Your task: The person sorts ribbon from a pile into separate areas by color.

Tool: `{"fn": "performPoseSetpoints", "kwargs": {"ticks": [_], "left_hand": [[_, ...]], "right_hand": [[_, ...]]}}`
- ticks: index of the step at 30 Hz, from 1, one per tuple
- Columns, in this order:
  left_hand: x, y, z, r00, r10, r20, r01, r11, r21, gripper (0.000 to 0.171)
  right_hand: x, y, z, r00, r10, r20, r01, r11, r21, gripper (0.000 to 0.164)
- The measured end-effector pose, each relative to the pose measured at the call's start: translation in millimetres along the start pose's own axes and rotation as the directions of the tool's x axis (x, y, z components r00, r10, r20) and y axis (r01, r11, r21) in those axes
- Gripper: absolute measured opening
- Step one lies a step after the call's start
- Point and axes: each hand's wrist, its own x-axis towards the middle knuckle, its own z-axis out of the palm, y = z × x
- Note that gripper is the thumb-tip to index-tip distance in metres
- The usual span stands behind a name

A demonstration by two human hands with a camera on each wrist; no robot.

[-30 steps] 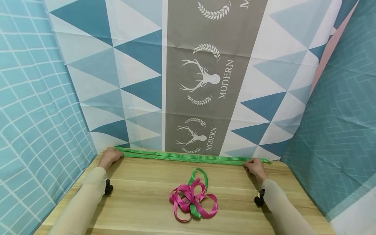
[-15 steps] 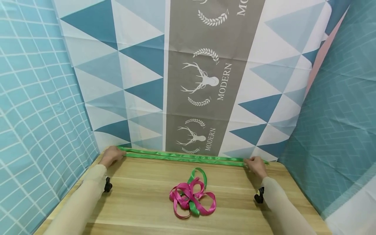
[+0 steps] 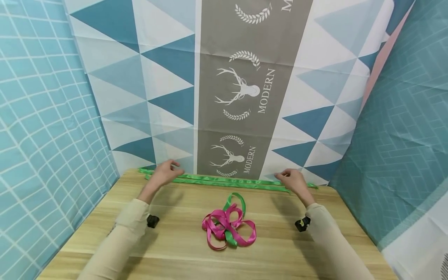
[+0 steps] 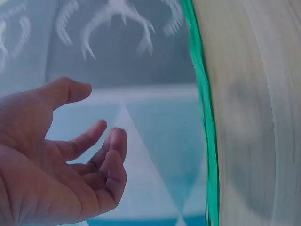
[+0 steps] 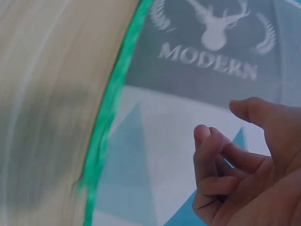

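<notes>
Two lengths of green ribbon [image 3: 224,182] lie side by side along the table's back edge. My left hand [image 3: 163,174] is raised over their left part, its fingers loosely bent and nothing between them. In the left wrist view the thumb of that hand [image 4: 61,155] stands apart from the fingers. Over the right part of the green ribbon hovers my right hand [image 3: 293,181], holding nothing. The right wrist view shows this hand [image 5: 244,160] with thumb and fingers apart, away from the green strip [image 5: 110,103]. A tangle of pink ribbon [image 3: 229,229] with a green ribbon loop [image 3: 241,200] rests mid-table.
A wooden table [image 3: 189,264] spans the space below the hands. Behind it hangs a patterned cloth [image 3: 234,77] with deer prints, with a blue tiled sheet [image 3: 45,116] on the left and a teal sheet [image 3: 402,155] on the right.
Both hands have let go of the green ribbon ends, lifted, and moved inward, the left one farther. The green ribbons stay along the back edge; the pink tangle is unmoved.
</notes>
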Motion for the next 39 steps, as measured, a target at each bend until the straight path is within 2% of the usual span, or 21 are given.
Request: {"fn": "performPoseSetpoints", "kwargs": {"ticks": [3,7,12,18,25,29,31,36,39], "left_hand": [[-4.4,12.1,23.4,0.999,0.042,0.005,-0.042,0.998,-0.042,0.042],[-11.3,21.0,52.8,0.996,0.085,0.012,-0.084,0.993,-0.08,0.033],[-17.7,30.6,76.5,0.992,0.124,0.029,-0.121,0.989,-0.089,0.03],[-19.7,42.2,92.9,0.986,0.16,0.05,-0.155,0.983,-0.101,0.023],[-23.5,41.1,108.1,0.981,0.165,0.101,-0.162,0.986,-0.037,0.02],[-26.1,40.9,116.6,0.977,0.162,0.14,-0.163,0.987,-0.007,0.022],[-27.7,42.3,121.2,0.971,0.165,0.171,-0.169,0.986,0.01,0.023],[-30.8,46.1,128.8,0.953,0.194,0.233,-0.218,0.973,0.08,0.025],[-30.9,48.4,130.8,0.951,0.189,0.245,-0.224,0.967,0.122,0.028]], "right_hand": [[-4,-13,9,1.0,-0.01,-0.009,0.011,0.999,0.042,0.038],[-10,-18,24,1.0,-0.016,-0.013,0.017,0.998,0.064,0.035],[-14,-18,48,0.998,-0.049,0.044,0.046,0.997,0.067,0.025],[-19,-24,76,0.982,-0.065,0.177,0.055,0.996,0.064,0.021],[-30,-37,110,0.953,-0.046,0.301,0.081,0.991,-0.107,0.029],[-34,-42,125,0.951,-0.018,0.309,0.072,0.984,-0.164,0.046],[-36,-43,129,0.953,-0.007,0.302,0.062,0.983,-0.171,0.05],[-36,-43,134,0.956,-0.02,0.292,0.067,0.986,-0.15,0.038],[-37,-45,131,0.958,-0.054,0.28,0.099,0.984,-0.147,0.027]]}}
